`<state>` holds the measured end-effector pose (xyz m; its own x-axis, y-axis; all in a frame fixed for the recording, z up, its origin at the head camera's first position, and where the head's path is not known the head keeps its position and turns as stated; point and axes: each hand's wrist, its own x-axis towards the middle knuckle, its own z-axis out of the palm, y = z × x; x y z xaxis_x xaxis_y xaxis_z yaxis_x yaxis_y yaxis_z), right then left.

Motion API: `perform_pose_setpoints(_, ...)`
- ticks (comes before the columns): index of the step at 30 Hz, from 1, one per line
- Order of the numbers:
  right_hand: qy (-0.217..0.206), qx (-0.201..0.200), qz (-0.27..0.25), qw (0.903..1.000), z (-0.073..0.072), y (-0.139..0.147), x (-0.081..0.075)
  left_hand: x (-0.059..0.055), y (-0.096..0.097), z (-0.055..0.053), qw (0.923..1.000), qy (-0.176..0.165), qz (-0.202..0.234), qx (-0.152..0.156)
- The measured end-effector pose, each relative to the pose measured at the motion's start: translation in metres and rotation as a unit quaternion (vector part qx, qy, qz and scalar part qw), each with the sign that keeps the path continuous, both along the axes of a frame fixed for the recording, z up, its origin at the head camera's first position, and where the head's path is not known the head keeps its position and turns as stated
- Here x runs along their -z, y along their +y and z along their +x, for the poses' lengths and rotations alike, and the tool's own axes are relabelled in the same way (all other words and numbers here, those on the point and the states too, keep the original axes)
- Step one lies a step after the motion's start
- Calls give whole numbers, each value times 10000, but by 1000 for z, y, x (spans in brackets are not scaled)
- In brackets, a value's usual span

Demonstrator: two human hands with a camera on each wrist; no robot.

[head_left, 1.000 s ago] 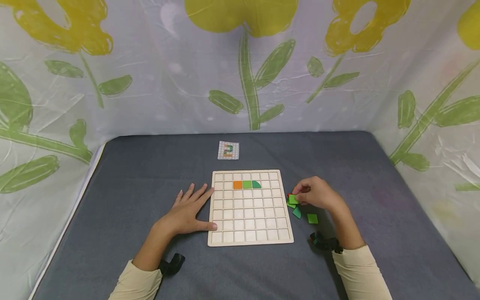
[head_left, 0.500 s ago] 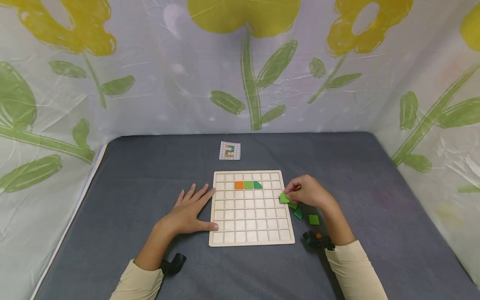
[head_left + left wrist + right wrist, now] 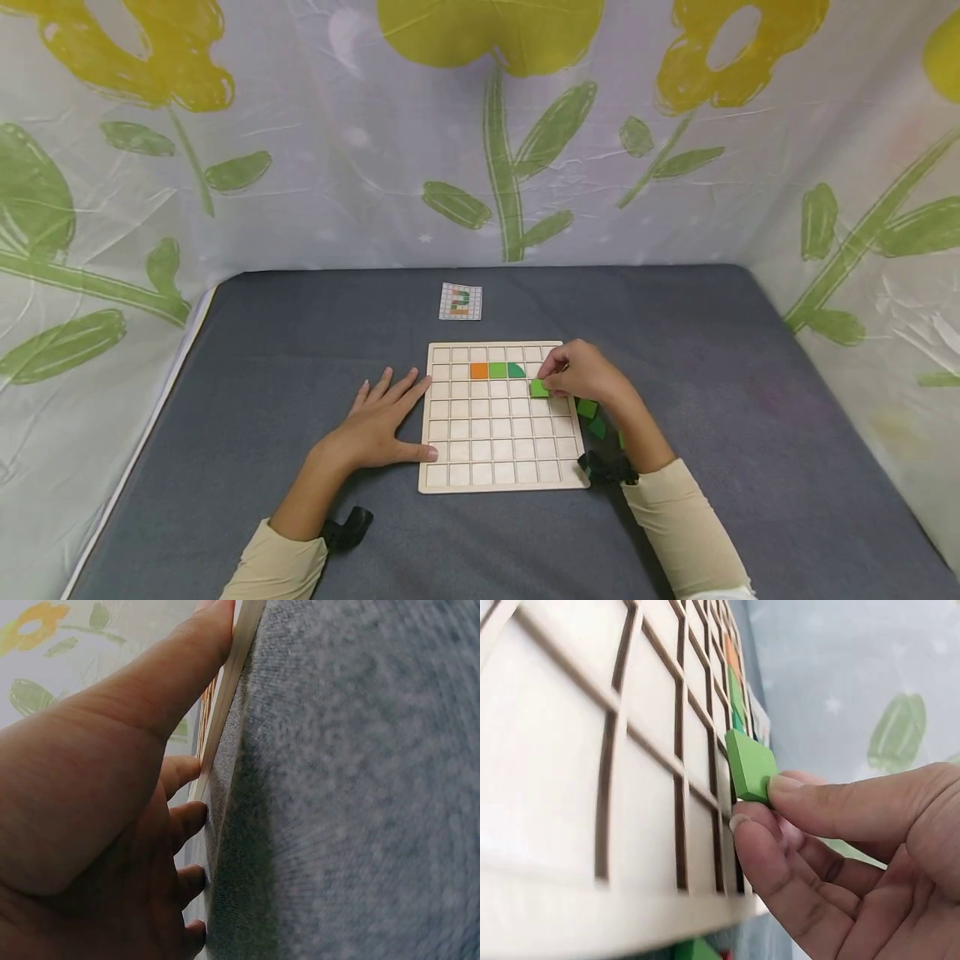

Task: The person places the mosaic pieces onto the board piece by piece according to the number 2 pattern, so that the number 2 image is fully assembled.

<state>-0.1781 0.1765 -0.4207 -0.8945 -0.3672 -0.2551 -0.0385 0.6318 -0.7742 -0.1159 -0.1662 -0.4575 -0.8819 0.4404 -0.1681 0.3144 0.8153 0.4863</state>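
Observation:
My right hand (image 3: 587,372) pinches a light green square tile (image 3: 538,389) between thumb and fingers, over the right part of a wooden grid board (image 3: 480,429). In the right wrist view the green tile (image 3: 751,766) is tilted, close over the grid. My left hand (image 3: 375,429) lies spread at the board's left edge, its thumb on the rim; the left wrist view shows the thumb (image 3: 187,656) along that edge. Near the top of the board an orange square (image 3: 479,371), a green square (image 3: 497,370) and a dark green rounded piece (image 3: 516,370) sit side by side in the cells.
Behind the board lies a small card (image 3: 460,302) with a coloured grid pattern. Loose pieces, including a green tile (image 3: 587,408) and a dark green piece (image 3: 597,427), lie right of the board, partly hidden by the right arm. A flower-printed curtain (image 3: 337,167) surrounds the grey table (image 3: 315,325).
My right hand has moved left from the loose pieces to above the board, carrying the green square tile. My left hand has stayed at the board's left edge.

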Motion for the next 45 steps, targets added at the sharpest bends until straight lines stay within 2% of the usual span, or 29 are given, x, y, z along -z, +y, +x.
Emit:
perform_pose_setpoints(5, 243, -1, 92, 9997, -2, -14, 2, 0, 0, 0, 10000, -21, -2, -15)
perform_pose_setpoints(10, 655, -1, 362, 9972, -1, -26, 0, 0, 0, 0, 10000, -18, -9, -23)
perform_pose_setpoints(16, 956, 12, 671, 9932, 0, -37, 3, 1, 0, 0, 10000, -6, -37, -31)
perform_pose_setpoints(22, 1281, -252, 1029, 9861, 3, -41, 7, 0, 1, 0, 10000, -9, -26, -31)
perform_pose_setpoints(27, 1646, -598, 1438, 9740, 10, -40, 8, -2, 1, 0, 10000, -23, -14, -35)
perform_pose_setpoints(30, 1807, -845, 1374, 9702, 15, -37, 7, -2, 1, 0, 10000, -36, 11, -26)
perform_pose_setpoints(32, 1891, -1079, 1157, 9691, 19, -32, 5, -2, 1, 1, 10000, -33, 29, -17)
perform_pose_setpoints(35, 1796, -1286, 865, 9715, 24, -20, 0, -1, 2, 1, 10000, -18, 34, -11)
perform_pose_setpoints(38, 1455, -1312, 809, 9773, 29, -2, -8, -1, 2, 0, 10000, -15, 19, -10)
perform_pose_setpoints(41, 917, -1091, 1176, 9828, 33, 20, -17, -1, 1, 0, 10000, -14, -7, 3)
perform_pose_setpoints(45, 326, -841, 1894, 9777, 37, 42, -25, 0, 0, 0, 10000, -16, -3, 24)
